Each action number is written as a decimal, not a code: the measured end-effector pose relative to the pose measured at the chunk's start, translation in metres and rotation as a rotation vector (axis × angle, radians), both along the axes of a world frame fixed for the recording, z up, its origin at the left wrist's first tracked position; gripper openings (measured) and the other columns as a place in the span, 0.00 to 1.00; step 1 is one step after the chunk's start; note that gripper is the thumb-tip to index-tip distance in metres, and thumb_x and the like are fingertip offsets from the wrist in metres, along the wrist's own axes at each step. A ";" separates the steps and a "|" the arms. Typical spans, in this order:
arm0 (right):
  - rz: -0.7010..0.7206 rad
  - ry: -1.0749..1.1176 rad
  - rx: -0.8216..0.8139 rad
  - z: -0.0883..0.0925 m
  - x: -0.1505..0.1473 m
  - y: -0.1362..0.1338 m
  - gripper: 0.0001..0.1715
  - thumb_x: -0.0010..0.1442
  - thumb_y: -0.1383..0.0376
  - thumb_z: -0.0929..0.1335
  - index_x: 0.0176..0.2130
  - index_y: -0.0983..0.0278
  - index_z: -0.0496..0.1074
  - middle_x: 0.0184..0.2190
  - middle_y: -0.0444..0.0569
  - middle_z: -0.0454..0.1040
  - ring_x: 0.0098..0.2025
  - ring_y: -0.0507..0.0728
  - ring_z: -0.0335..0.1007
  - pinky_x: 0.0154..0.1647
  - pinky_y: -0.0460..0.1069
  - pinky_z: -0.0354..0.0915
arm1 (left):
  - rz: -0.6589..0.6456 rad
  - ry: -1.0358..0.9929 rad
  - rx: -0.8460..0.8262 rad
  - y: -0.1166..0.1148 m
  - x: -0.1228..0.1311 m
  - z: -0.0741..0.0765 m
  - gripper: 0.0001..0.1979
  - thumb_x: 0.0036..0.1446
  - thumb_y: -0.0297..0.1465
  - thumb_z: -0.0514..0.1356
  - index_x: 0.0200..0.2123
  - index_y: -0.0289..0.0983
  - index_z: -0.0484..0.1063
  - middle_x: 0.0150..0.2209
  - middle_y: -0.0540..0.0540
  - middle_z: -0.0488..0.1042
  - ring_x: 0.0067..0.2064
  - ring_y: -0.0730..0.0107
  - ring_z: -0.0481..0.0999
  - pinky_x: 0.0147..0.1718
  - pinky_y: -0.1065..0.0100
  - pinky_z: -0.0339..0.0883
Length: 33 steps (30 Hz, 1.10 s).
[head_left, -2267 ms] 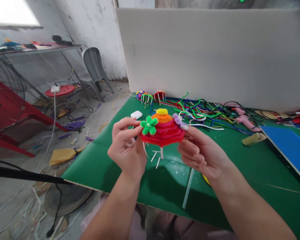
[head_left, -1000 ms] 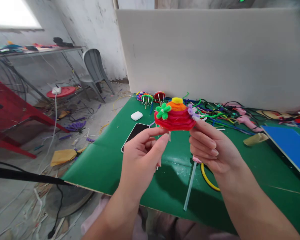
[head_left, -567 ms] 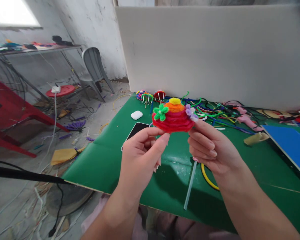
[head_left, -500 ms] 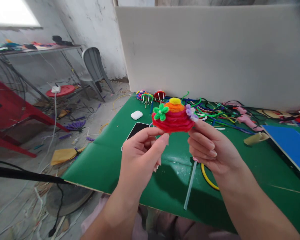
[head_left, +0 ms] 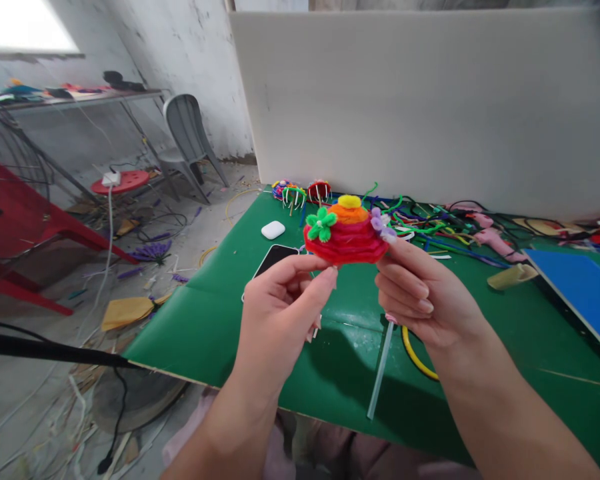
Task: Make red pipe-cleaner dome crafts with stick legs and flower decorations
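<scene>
Both hands hold up a small pipe-cleaner umbrella [head_left: 347, 237] above the green table [head_left: 205, 320]. Its canopy is red, with an orange and yellow top, a green flower on the left and a lilac flower on the right. My left hand [head_left: 280, 310] pinches the canopy's lower left edge between thumb and forefinger. My right hand [head_left: 420, 297] grips the right edge, fingers curled under it. A translucent stick [head_left: 380, 370] with a pink end runs down from below my right hand; whether the hand holds it is hidden.
A black phone [head_left: 273, 257] and a white earbud case [head_left: 273, 230] lie left of my hands. Two small finished umbrellas [head_left: 305, 193] stand at the back by the white board [head_left: 430, 107]. Loose pipe cleaners [head_left: 420, 223], pink glue guns [head_left: 490, 241], a yellow ring [head_left: 415, 357] and a blue board [head_left: 580, 287] sit right.
The umbrella was lifted up and to the right, away from me. My left hand shifted from the green flower to pinching the canopy's lower edge, uncovering the phone. Little moved over the last half second.
</scene>
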State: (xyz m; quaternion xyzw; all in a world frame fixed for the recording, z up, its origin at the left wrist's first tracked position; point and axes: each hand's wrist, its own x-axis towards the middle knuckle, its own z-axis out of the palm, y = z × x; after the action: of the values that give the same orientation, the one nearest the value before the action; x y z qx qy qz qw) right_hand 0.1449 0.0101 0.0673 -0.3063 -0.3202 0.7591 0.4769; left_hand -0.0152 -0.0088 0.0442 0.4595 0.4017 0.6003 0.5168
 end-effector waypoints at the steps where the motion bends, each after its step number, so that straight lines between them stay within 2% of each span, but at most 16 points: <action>1: 0.002 0.005 0.000 0.000 0.000 0.000 0.14 0.56 0.61 0.67 0.23 0.60 0.60 0.07 0.32 0.52 0.08 0.44 0.34 0.07 0.40 0.33 | -0.005 -0.003 -0.001 0.000 0.000 0.000 0.04 0.51 0.32 0.64 0.30 0.40 0.73 0.13 0.58 0.60 0.13 0.86 0.57 0.09 0.82 0.50; 12: -0.013 0.033 -0.008 0.000 -0.001 0.000 0.14 0.55 0.62 0.68 0.22 0.61 0.61 0.07 0.32 0.53 0.08 0.44 0.35 0.06 0.41 0.32 | 0.016 0.016 0.011 0.001 0.000 0.001 0.02 0.51 0.31 0.64 0.29 0.41 0.73 0.14 0.58 0.60 0.14 0.87 0.56 0.12 0.83 0.50; 20: -0.089 -0.027 0.028 0.001 -0.003 0.000 0.13 0.53 0.62 0.69 0.21 0.62 0.63 0.06 0.33 0.53 0.08 0.44 0.35 0.06 0.41 0.32 | 0.022 0.014 0.032 0.001 0.001 0.002 0.01 0.50 0.30 0.63 0.28 0.40 0.74 0.13 0.58 0.60 0.14 0.87 0.56 0.12 0.83 0.51; 30: -0.149 -0.127 0.052 0.001 -0.004 -0.001 0.25 0.54 0.62 0.66 0.12 0.63 0.55 0.05 0.36 0.50 0.07 0.43 0.37 0.06 0.42 0.34 | 0.039 0.007 0.052 0.000 0.002 0.006 0.01 0.49 0.27 0.63 0.26 0.39 0.74 0.12 0.58 0.60 0.13 0.86 0.56 0.11 0.83 0.50; 33: -0.172 -0.109 0.027 0.001 -0.004 0.000 0.23 0.54 0.62 0.66 0.13 0.63 0.57 0.05 0.36 0.51 0.07 0.44 0.37 0.06 0.42 0.33 | -0.004 0.021 0.064 0.001 0.000 0.003 0.01 0.50 0.29 0.63 0.29 0.40 0.74 0.13 0.57 0.62 0.14 0.86 0.58 0.12 0.83 0.52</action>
State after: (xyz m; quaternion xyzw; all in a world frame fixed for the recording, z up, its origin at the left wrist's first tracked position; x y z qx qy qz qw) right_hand 0.1410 0.0096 0.0680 -0.3672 -0.3284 0.6931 0.5263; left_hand -0.0153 -0.0080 0.0475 0.4827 0.3868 0.6069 0.4990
